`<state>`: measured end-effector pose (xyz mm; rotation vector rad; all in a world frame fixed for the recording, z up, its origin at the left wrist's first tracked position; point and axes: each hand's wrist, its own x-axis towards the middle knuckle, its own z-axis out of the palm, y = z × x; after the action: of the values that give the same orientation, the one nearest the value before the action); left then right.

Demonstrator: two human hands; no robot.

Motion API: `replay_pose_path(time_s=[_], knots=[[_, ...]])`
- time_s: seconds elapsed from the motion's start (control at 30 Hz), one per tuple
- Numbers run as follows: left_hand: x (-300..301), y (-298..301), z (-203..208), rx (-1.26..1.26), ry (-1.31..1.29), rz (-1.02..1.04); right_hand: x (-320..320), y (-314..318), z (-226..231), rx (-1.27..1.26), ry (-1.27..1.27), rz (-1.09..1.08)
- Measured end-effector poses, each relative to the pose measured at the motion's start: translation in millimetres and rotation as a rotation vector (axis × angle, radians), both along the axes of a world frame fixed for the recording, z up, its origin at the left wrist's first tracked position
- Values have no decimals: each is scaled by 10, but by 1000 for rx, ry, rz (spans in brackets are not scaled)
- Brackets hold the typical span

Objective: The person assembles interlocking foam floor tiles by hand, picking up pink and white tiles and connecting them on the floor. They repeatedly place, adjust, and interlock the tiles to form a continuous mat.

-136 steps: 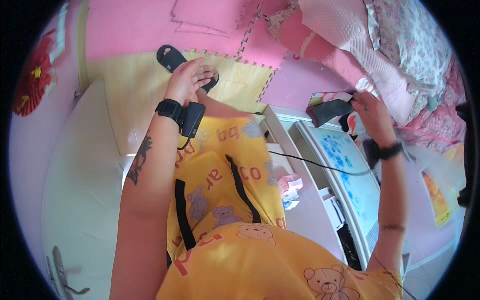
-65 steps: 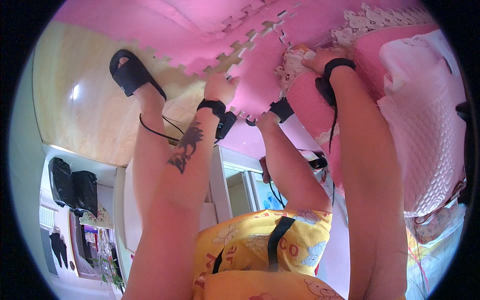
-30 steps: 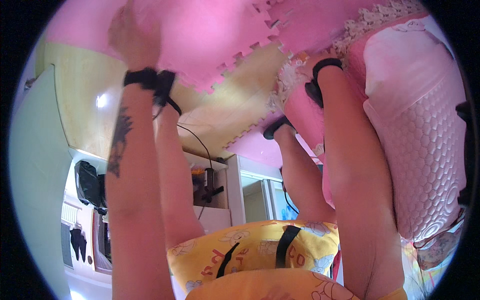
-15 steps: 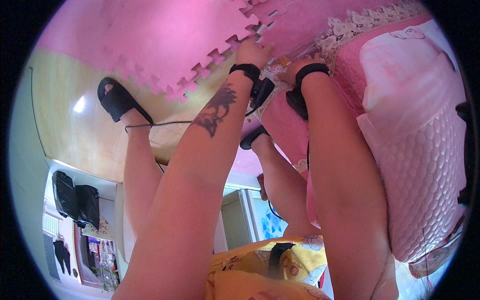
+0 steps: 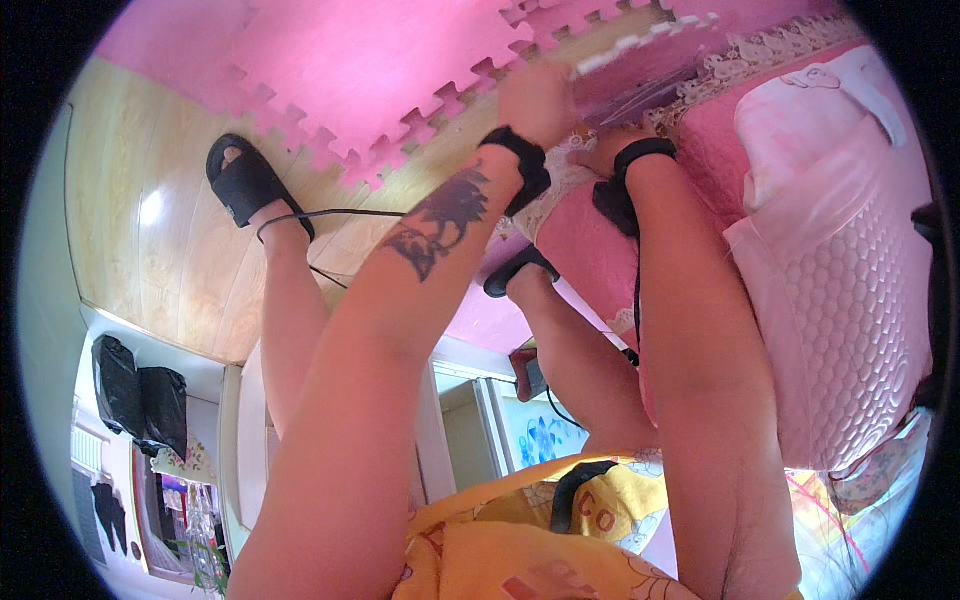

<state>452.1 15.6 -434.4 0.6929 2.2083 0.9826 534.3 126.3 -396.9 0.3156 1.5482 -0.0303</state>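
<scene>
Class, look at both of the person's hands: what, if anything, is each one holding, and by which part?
Both the left hand and the right hand are at the lace-trimmed edge of the pink quilted bedcover. Blur and the wrists hide the fingers, so no hold can be told.

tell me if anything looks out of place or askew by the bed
Yes: one pink foam mat by the bed looks lifted at its edge near the left hand, out of line with the flat mats.

Bright daylight, floor [image 5: 150,230] glare, blurred left hand [image 5: 540,100], fisheye-bent edges
</scene>
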Motion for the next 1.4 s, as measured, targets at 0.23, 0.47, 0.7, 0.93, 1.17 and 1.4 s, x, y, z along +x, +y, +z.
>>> replay_pose_path(time_s=[0.23,0.47,0.7,0.93,1.17,1.4], knots=[[-1835,338,1340,10,479,-191,7,8,-1,27,75,-54],[-2976,-1706,342,-40,-153,195,-70,-6,-56,65,35,-48],[-2634,-2713,-898,-333,301,449,-457,-628,-13,-4,647,-330],[-2207,-2425,-494,-80,-702,911,-639,-1430,-503,46,742,-1957],[-2191,-2140,-285,-34,-775,753,-869,-1805,-702,-3,945,-2372],[-2703,-2925,-580,-273,-376,942,-356,-2200,-592,36,801,-2567]])
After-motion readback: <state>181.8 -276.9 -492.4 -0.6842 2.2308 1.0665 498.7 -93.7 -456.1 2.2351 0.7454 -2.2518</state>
